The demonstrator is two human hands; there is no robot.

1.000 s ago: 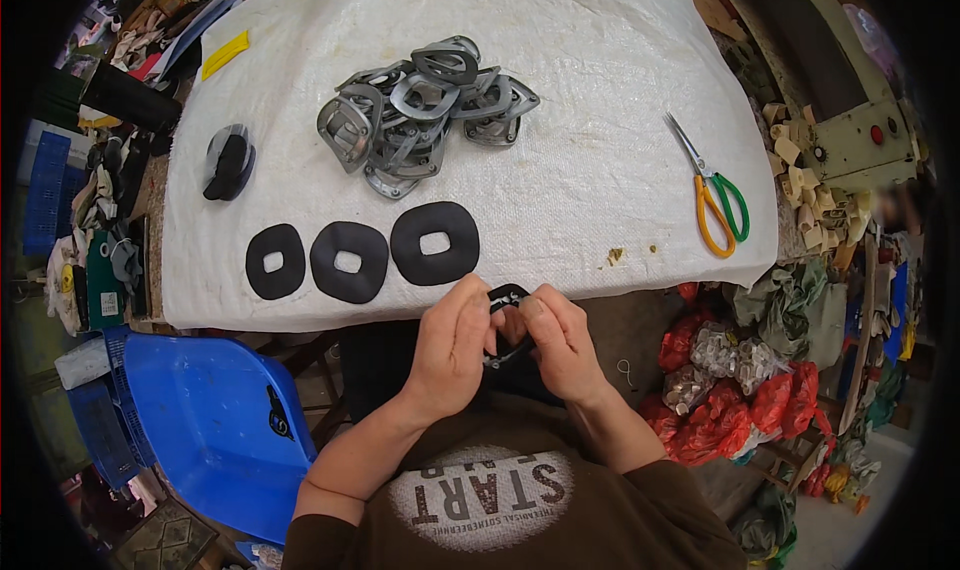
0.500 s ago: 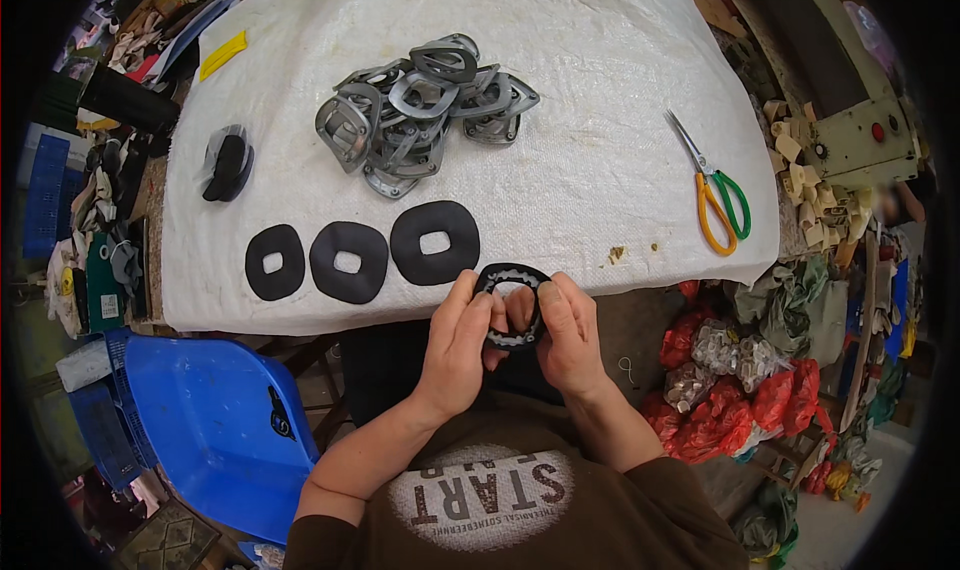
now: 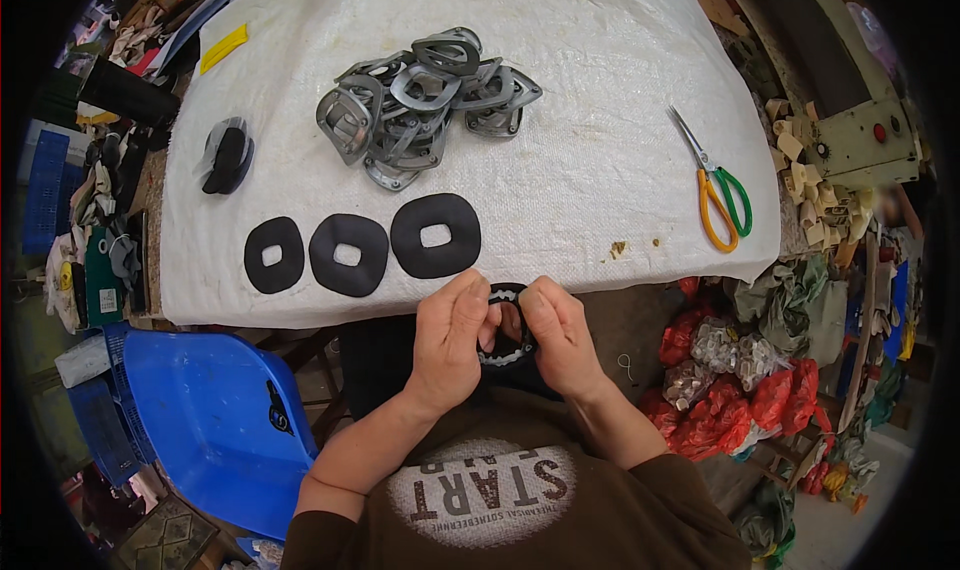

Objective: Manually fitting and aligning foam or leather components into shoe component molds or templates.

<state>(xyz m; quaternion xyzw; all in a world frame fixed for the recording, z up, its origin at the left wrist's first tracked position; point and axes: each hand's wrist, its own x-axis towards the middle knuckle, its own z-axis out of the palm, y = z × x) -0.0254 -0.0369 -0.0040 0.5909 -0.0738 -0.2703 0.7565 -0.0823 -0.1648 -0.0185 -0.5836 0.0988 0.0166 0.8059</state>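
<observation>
Both my hands grip a black ring-shaped cushion cover [image 3: 510,357] just off the table's front edge. Pale, uneven material shows along its inner rim. My left hand [image 3: 448,338] is closed on its left side, thumb on top, with fingertips showing through the opening. On the other side my right hand [image 3: 563,338] pinches the upper right edge. My hands hide much of the ring. Three flat black pads [image 3: 436,258] with squarish centre holes lie in a row on the white woven sheet [image 3: 560,220]. Farther back is a heap of grey ring-shaped frames [image 3: 410,135].
Scissors [image 3: 716,195] with one orange and one green handle lie at the right. A black bundle in clear wrap [image 3: 230,157] and a yellow strip [image 3: 223,49] are at the left. A blue plastic tub [image 3: 200,425] stands below left; red bags [image 3: 715,415] sit below right.
The ring has come slightly down toward me and is covered more by my hands. My fingers have closed tighter, with the thumbs now nearer each other at its top edge.
</observation>
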